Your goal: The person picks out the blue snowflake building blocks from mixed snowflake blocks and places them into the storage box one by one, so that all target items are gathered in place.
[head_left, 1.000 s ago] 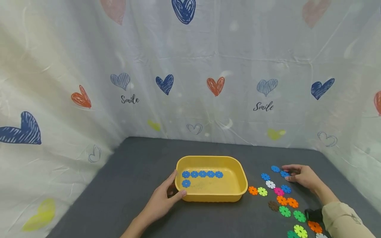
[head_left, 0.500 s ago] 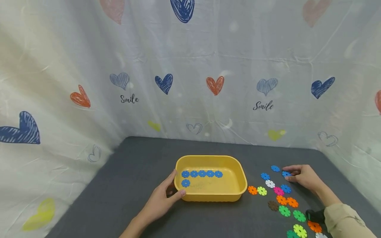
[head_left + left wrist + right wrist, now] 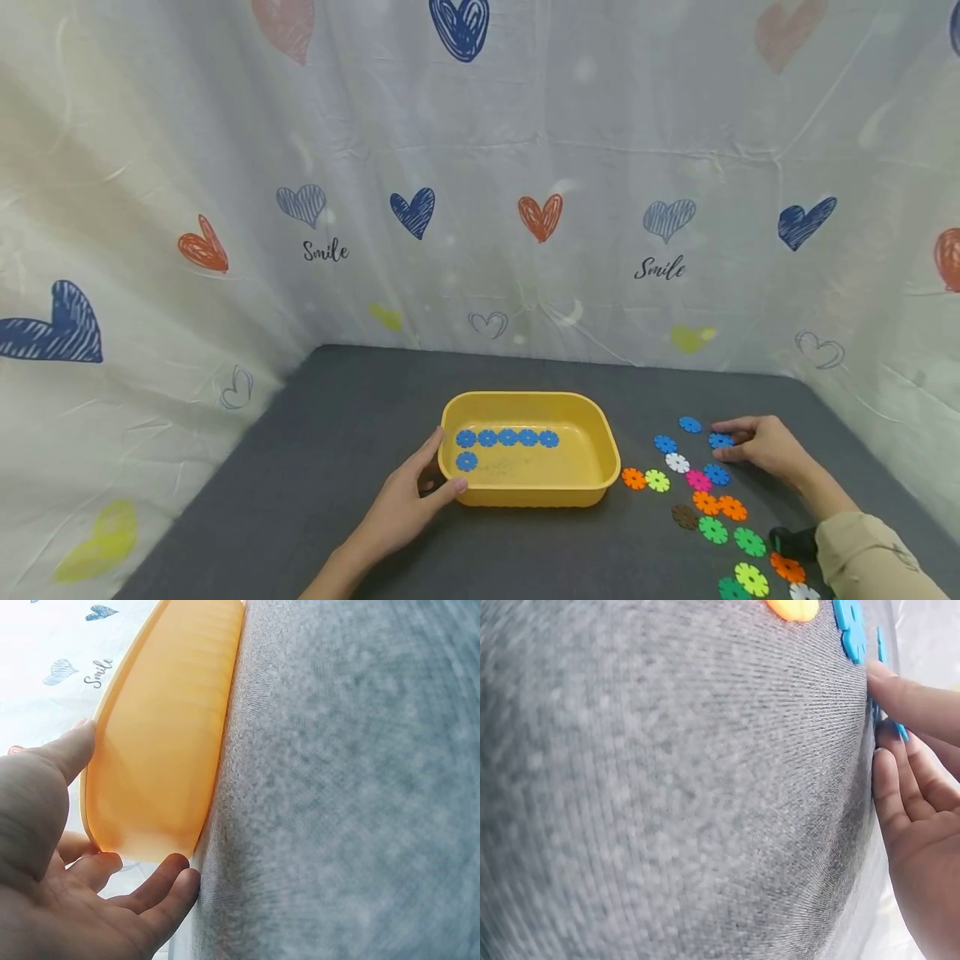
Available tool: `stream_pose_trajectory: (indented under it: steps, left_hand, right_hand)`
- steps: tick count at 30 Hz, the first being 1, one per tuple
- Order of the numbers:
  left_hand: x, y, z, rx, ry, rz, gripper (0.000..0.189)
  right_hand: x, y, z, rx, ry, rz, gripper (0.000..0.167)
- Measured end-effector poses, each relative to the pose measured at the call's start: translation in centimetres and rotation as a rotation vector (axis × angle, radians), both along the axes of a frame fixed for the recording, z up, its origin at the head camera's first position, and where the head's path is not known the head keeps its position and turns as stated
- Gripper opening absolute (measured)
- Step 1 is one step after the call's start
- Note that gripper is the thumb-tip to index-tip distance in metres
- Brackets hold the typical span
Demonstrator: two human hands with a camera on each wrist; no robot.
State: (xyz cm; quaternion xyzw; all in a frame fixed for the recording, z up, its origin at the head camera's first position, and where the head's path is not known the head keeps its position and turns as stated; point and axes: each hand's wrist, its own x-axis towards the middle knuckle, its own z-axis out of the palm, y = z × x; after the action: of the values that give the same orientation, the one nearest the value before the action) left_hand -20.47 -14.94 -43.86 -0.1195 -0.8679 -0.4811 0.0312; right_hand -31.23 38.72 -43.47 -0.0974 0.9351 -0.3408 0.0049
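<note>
Holding a yellow tray point(image 3: 558, 471) and pinching a blue disc point(image 3: 721, 441)

Just below the middle of the head view, the tray sits on a dark grey counter point(image 3: 360, 392). On its floor, five blue discs point(image 3: 507, 437) form a row across the frame, and a sixth disc point(image 3: 467, 461) lies below the leftmost of them.

The person's left grip point(image 3: 405, 500) is closed on the tray's left end: the thumb rests on the rim at the lower left corner, and the bent fingers meet the outer wall.

Toward the lower right of the frame, the right grip point(image 3: 767, 448) pinches the blue disc, forefinger at its upper edge and thumb at its lower edge. In the right wrist view the fingers hide much of it. A beige sleeve point(image 3: 870, 550) covers the forearm.

Two blue discs point(image 3: 689, 425) lie just left of the right grip. Below, a white disc point(image 3: 677, 463), a pink disc point(image 3: 698, 481), a brown disc point(image 3: 685, 517) and several orange, green and yellow-green ones trail toward the lower right. One orange disc point(image 3: 633, 478) lies just beside the tray's right end.

Across the upper frame hangs a pale curtain point(image 3: 450, 125) printed with hearts and "Smile".
</note>
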Motion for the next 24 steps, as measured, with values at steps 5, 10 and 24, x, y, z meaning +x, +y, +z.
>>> stream_pose_trajectory:
  steps: [5,10,24]
  left_hand:
    - [-0.2,0.0,0.0,-0.006,0.010,0.006,0.086]
    - [-0.2,0.2,-0.1,-0.009,-0.001,0.002,0.086]
    - [0.2,0.1,0.6,-0.001,-0.007,0.016,0.086]
  right_hand:
    - [0.0,0.3,-0.1,-0.054,-0.043,0.008,0.053]
    - [0.0,0.9,-0.3,-0.120,-0.132,0.002,0.054]
    - [-0.2,0.7,0.0,-0.163,-0.200,-0.004,0.050]
